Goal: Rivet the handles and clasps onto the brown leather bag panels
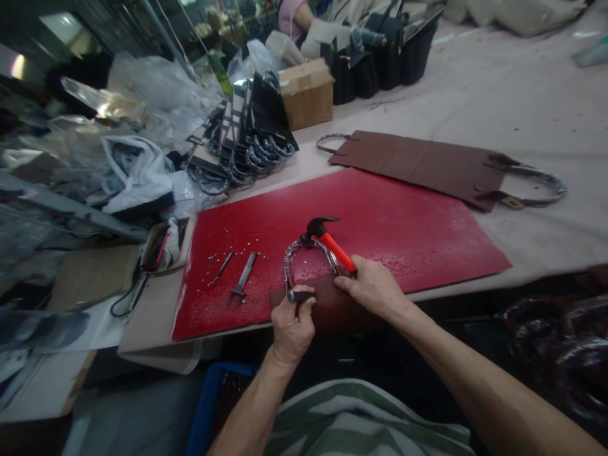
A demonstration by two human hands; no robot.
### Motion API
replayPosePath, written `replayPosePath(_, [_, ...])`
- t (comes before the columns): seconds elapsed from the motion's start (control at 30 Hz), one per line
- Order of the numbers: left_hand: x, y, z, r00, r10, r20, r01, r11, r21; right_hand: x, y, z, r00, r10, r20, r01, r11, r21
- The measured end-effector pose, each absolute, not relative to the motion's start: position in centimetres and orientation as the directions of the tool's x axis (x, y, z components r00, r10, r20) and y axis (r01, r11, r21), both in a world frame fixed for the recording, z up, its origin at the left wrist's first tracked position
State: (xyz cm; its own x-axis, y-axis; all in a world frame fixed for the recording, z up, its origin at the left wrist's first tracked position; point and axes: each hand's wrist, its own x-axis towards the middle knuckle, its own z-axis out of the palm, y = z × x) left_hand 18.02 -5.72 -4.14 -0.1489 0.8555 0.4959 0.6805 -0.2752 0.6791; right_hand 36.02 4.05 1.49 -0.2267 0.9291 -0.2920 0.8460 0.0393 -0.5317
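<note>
My right hand [377, 286] is closed round the orange handle of a claw hammer [337, 250], whose dark head points away to the left. A short dark rod with a round metal end, like a punch [302, 296], lies across the fingers of my left hand [293, 327], which is closed on it. Under both hands a brown leather panel [332, 307] rests at the near edge of a red board [380, 209]. Its plastic-wrapped handle [288, 256] loops away from me, with the hammer head over the top of the loop.
Left on the board lie a metal tool with a crossbar [245, 275], a thin rod [222, 267] and several tiny studs. Behind are a brown bag panel [418, 161], stacked black panels [251, 126], a cardboard box [308, 95] and black bags [380, 60]. A person [294, 16] sits beyond.
</note>
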Motion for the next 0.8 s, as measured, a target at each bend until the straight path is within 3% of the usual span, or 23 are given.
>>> replayPosePath(0.17, [18.2, -5.3, -3.8, -0.138, 0.851, 0.506, 0.683, -0.288, 0.671, 36.8, 4.3, 0.9, -0.274, 0.935, -0.223, 0.628, -0.002, -0.778])
replayPosePath(0.37, [18.2, -4.9, -3.2, -0.130, 0.867, 0.481, 0.665, -0.284, 0.691, 37.9, 3.1, 1.4, -0.236, 0.950, -0.204, 0.512, -0.057, -0.857])
replayPosePath(0.53, [18.2, -4.9, -3.4, -0.124, 0.850, 0.512, 0.683, -0.301, 0.665, 39.5, 1.4, 5.2, -0.276, 0.954, -0.117, 0.301, -0.030, -0.953])
replayPosePath(0.63, [18.3, -4.9, -3.5, -0.097, 0.845, 0.526, 0.713, -0.310, 0.629, 40.7, 0.6, 7.5, -0.342, 0.938, -0.062, 0.333, 0.059, -0.941])
replayPosePath(0.8, [18.3, -4.7, -3.3, -0.117, 0.851, 0.513, 0.692, -0.301, 0.657, 41.9, -0.7, 7.5, -0.325, 0.941, -0.092, 0.568, 0.117, -0.814])
